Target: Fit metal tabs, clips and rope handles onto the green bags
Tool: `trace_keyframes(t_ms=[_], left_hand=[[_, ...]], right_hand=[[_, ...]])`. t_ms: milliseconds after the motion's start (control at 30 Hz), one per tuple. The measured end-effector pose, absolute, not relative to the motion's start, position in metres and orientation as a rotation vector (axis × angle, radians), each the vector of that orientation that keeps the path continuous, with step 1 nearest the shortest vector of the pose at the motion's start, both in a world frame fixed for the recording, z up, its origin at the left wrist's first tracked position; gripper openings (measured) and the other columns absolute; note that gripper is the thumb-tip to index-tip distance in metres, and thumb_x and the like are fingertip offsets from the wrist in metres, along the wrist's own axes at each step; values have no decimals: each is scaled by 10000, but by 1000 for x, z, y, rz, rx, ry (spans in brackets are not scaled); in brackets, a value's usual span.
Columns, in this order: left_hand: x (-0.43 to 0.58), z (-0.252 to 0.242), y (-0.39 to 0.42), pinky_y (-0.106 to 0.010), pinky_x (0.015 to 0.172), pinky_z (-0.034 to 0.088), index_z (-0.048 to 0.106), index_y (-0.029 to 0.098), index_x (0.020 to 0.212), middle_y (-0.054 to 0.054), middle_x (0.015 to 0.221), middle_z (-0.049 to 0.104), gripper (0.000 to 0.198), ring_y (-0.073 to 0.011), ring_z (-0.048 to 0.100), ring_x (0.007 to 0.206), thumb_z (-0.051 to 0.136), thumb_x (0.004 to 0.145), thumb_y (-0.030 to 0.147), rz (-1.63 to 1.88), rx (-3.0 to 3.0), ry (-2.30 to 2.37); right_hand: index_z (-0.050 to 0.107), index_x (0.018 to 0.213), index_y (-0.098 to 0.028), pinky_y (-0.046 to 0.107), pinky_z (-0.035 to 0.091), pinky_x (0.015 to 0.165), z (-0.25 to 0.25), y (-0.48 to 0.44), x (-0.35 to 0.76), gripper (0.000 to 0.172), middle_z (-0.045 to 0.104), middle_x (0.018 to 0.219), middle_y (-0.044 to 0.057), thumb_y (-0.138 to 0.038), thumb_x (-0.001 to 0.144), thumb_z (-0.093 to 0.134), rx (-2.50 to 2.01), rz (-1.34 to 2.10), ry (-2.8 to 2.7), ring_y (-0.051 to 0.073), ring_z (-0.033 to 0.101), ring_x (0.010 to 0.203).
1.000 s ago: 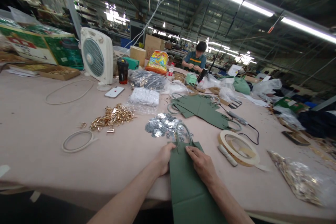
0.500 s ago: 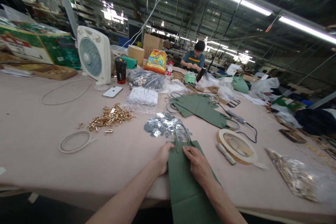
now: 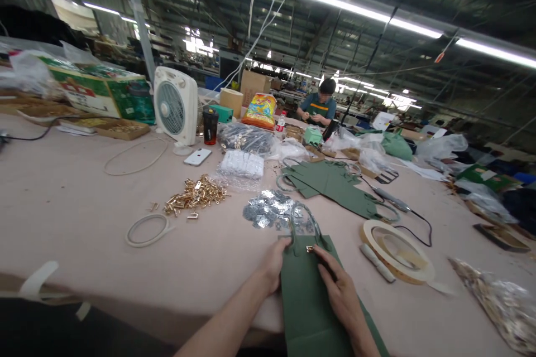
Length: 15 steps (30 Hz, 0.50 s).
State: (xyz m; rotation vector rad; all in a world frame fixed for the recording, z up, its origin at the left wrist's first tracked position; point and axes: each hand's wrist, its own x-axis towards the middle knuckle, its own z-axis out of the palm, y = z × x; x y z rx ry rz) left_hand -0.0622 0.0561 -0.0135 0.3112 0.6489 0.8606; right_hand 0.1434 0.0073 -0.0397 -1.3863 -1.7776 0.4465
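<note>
A flat green paper bag [image 3: 307, 301] lies on the table edge in front of me, its grey-green handle [image 3: 302, 217] looping away over a pile of silver metal pieces [image 3: 263, 209]. My left hand [image 3: 275, 265] grips the bag's top left corner, fingers curled on the paper. My right hand [image 3: 341, 293] rests on the bag's upper right, its fingertips at a small gold clip [image 3: 310, 249] on the top edge near the handle.
A heap of gold clips [image 3: 196, 196], a stack of green bags [image 3: 333, 181], tape rolls [image 3: 397, 245], a white ring [image 3: 146, 230], a phone [image 3: 197, 156], a fan [image 3: 175, 105] and plastic bags lie on the table. A person [image 3: 320, 105] works at the far side.
The camera view shifted right and down. My right hand slid back along the bag, leaving the gold clip showing at its top edge. My left hand keeps the corner.
</note>
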Motion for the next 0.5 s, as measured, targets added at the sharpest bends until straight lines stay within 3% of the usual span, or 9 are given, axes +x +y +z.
trace_keyframes(t_ms=[100,200,267,367,500], left_hand=[[-65,-17,45,-401,1020,516,576,167,1381,-144,1255,730,571,-315,675,1180,674,854,366,1167,567,782],[-73,-18,29,-377,1221,294,491,199,1482,-140,1513,541,779,-302,456,1429,779,760,240,1359,1012,1044],[-80,-18,21,-370,1228,250,583,218,1371,-125,1503,516,670,-297,412,1431,758,727,161,1337,1262,1121],[-84,-17,17,-372,1083,369,630,212,1058,-118,1275,598,403,-291,509,1233,712,680,97,1218,1366,1215],[-82,-17,24,-377,949,397,547,204,1039,-108,1124,607,411,-283,532,1065,747,686,141,1167,1280,1375]], right_hand=[[666,1380,-247,443,594,1043,-42,2,151,490,744,1290,80,-497,963,604,-1464,557,-1529,302,698,1218],[704,1321,-253,393,643,954,-50,3,162,619,789,1179,75,-616,819,706,-1550,605,-1337,337,743,1117],[708,1309,-261,390,660,913,-53,5,166,683,794,1161,74,-652,749,735,-1579,668,-1270,352,754,1080],[718,1292,-266,379,668,882,-52,5,166,716,796,1158,68,-659,694,758,-1598,729,-1227,352,757,1069],[723,1287,-256,370,658,889,-45,3,157,697,791,1176,70,-641,707,755,-1614,729,-1231,334,759,1057]])
